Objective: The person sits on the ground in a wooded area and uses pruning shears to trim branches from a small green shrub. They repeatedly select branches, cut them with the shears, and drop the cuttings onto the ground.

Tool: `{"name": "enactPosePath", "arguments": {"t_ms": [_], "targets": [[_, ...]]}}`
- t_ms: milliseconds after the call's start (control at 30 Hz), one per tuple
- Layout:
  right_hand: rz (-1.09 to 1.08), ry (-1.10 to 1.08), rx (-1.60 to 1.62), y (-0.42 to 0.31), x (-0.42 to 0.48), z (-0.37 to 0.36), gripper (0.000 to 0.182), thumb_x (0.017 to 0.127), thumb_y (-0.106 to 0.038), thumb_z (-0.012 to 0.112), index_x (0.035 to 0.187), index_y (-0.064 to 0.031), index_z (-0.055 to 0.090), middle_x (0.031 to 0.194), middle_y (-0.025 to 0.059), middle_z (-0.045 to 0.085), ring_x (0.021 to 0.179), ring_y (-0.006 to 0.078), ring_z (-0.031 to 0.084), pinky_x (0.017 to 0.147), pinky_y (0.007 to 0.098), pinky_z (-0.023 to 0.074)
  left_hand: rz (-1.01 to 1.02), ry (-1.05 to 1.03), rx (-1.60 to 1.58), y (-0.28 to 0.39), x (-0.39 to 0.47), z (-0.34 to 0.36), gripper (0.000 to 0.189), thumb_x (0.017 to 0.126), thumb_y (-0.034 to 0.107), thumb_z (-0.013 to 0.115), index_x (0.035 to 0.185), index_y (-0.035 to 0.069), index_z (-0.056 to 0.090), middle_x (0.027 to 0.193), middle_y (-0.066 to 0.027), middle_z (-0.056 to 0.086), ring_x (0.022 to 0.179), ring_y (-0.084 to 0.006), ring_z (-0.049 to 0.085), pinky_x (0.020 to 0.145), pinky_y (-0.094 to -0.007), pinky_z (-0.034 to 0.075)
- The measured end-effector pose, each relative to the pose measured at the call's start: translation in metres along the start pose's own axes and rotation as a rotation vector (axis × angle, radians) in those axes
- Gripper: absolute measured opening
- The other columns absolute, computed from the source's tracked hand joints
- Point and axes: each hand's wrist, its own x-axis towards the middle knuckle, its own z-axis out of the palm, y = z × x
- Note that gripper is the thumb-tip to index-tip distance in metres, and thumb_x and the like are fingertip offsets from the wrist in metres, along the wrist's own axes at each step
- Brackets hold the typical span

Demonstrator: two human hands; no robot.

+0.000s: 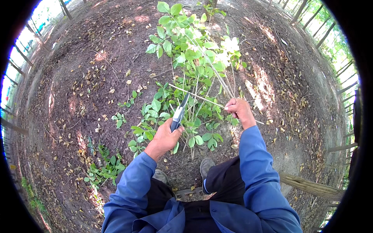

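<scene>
My left hand (163, 137) grips what look like pruning shears (178, 114), silver-grey with a dark handle and a dark pointed blade. The blade tip lies just under a thin bare stick (198, 96), in front of the leafy shrub (186, 75). That stick passes through the fist of my right hand (239, 110), and its short end sticks out on the far side. A longer leafy stem (216, 71) runs up and away from the same fist. Several upright shoots (192, 109) rise from the shrub's base between my hands.
My two shoes (206, 166) stand close behind the shrub's base. Cut-looking leafy sprigs (106, 167) lie at the lower left. A tree trunk (311, 186) stands close at the right. Dry leaves and twigs cover the soil (116, 64); more trunks (300, 11) line both sides.
</scene>
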Motion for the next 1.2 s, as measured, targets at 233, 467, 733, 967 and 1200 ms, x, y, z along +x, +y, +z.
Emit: {"name": "enactPosePath", "arguments": {"t_ms": [233,467,733,967,1200], "targets": [[0.007,-0.027,-0.132,-0.01,-0.01,0.01,0.007,0.068,-0.006,0.064,0.073,-0.0018,0.062,0.058,0.0015,0.054,0.044,0.0071,0.044,0.041,0.022,0.0329,-0.052,0.0,0.09,0.011,0.0,-0.002,0.033,0.082,0.018,0.057,0.103,-0.006,0.051,0.067,-0.0053,0.05,0.061,-0.0121,0.043,0.056,-0.03,0.037],[-0.005,-0.084,-0.133,-0.006,-0.01,0.016,0.008,0.068,-0.006,0.067,0.074,-0.0022,0.063,0.06,0.001,0.055,0.045,0.0075,0.043,0.042,0.0225,0.0337,-0.053,0.029,0.154,0.005,0.001,-0.004,0.03,0.081,0.017,0.057,0.099,-0.005,0.051,0.067,-0.0092,0.052,0.061,-0.016,0.047,0.057,-0.0328,0.039],[-0.049,-0.089,-0.212,-0.011,-0.014,0.017,0.009,0.068,-0.009,0.068,0.074,-0.0025,0.064,0.063,0.0015,0.054,0.047,0.0086,0.046,0.043,0.0236,0.0359,-0.061,0.063,0.177,0.003,0.002,-0.002,0.027,0.081,0.016,0.055,0.098,-0.005,0.05,0.07,-0.0145,0.055,0.063,-0.0211,0.052,0.06,-0.0355,0.042],[-0.061,-0.074,-0.208,-0.012,-0.015,0.02,0.01,0.069,-0.009,0.067,0.074,-0.002,0.064,0.062,0.0017,0.054,0.046,0.0087,0.046,0.044,0.0236,0.0358,-0.048,0.09,0.175,-0.008,0.004,-0.001,0.023,0.082,0.014,0.053,0.096,-0.005,0.05,0.069,-0.0161,0.054,0.063,-0.0232,0.053,0.061,-0.0366,0.042],[-0.04,-0.054,-0.157,-0.005,-0.013,0.017,0.009,0.069,-0.009,0.066,0.075,-0.0022,0.064,0.059,0.0022,0.056,0.045,0.008,0.045,0.043,0.0231,0.0348,-0.051,0.108,0.307,0.018,-0.002,-0.001,0.022,0.082,0.015,0.053,0.094,-0.003,0.05,0.071,-0.0182,0.055,0.064,-0.0283,0.054,0.062,-0.0385,0.043]]}}
